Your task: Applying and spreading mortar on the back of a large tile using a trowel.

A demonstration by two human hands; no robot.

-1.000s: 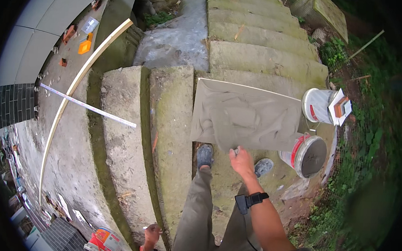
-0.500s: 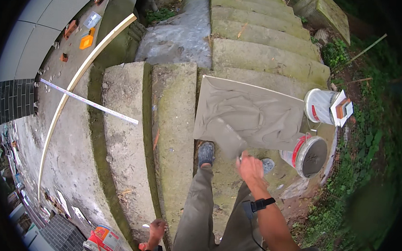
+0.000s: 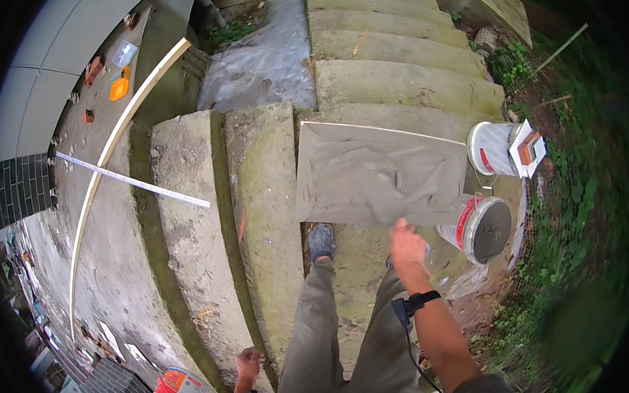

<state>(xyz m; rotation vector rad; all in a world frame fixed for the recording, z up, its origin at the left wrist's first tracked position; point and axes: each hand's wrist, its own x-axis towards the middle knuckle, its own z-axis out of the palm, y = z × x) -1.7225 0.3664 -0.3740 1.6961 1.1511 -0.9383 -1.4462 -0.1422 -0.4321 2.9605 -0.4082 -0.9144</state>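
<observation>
A large rectangular slab (image 3: 372,175) coated with ridged grey mortar lies flat on a concrete step (image 3: 258,193) in front of my feet. My right hand (image 3: 406,241), with a black watch on the wrist, hovers at the slab's near right corner, beside a white bucket of grey mortar (image 3: 485,229). Its fingers look curled, and blur hides whether they hold anything. My left hand (image 3: 249,364) hangs low beside my leg, fingers bent, above something dark at the frame's edge. My left shoe (image 3: 321,241) stands just below the slab.
A second white bucket (image 3: 493,146) with an orange-and-white tool (image 3: 528,146) stands behind the first. A long white ruler (image 3: 130,180) and a curved pale strip (image 3: 122,133) lie on the paving to the left. More steps (image 3: 398,83) rise ahead, with greenery on the right.
My right hand has slid right along the slab's near edge toward the mortar bucket. My left hand has stayed low at my side.
</observation>
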